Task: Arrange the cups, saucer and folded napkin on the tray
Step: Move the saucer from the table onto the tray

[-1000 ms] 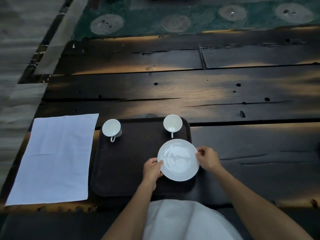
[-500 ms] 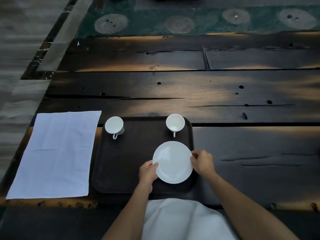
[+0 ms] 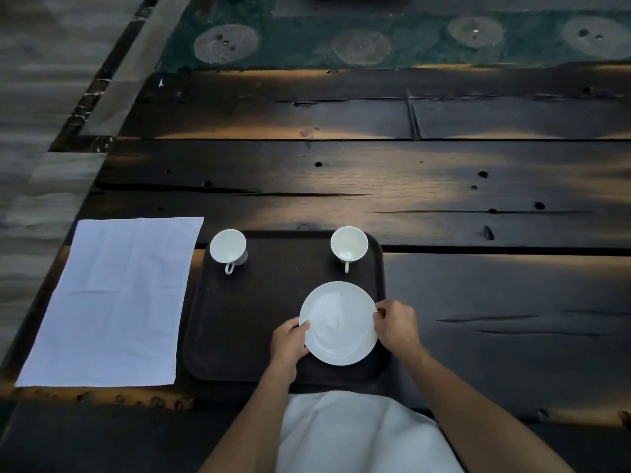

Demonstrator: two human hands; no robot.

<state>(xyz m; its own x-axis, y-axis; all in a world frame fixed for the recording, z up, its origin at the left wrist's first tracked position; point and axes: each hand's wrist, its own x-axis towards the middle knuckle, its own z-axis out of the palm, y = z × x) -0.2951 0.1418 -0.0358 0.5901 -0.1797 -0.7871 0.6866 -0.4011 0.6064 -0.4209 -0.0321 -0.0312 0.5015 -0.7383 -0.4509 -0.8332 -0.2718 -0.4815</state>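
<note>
A dark brown tray [image 3: 259,319] lies on the wooden table in front of me. Two white cups stand at its far corners: the left cup [image 3: 228,248] and the right cup [image 3: 349,244], both with handles toward me. A white saucer [image 3: 339,322] is over the tray's near right part. My left hand [image 3: 288,343] grips its left rim and my right hand [image 3: 396,324] grips its right rim. A white napkin [image 3: 109,302] lies flat on the table to the left of the tray, apart from it.
The dark plank table [image 3: 478,199] stretches far and right of the tray. Its left edge runs just beside the napkin. A green patterned rug [image 3: 375,39] lies on the floor beyond the table. White cloth on my lap [image 3: 358,435] shows at the near edge.
Both hands have carried the saucer slightly left and farther onto the tray. The cups and napkin have not moved.
</note>
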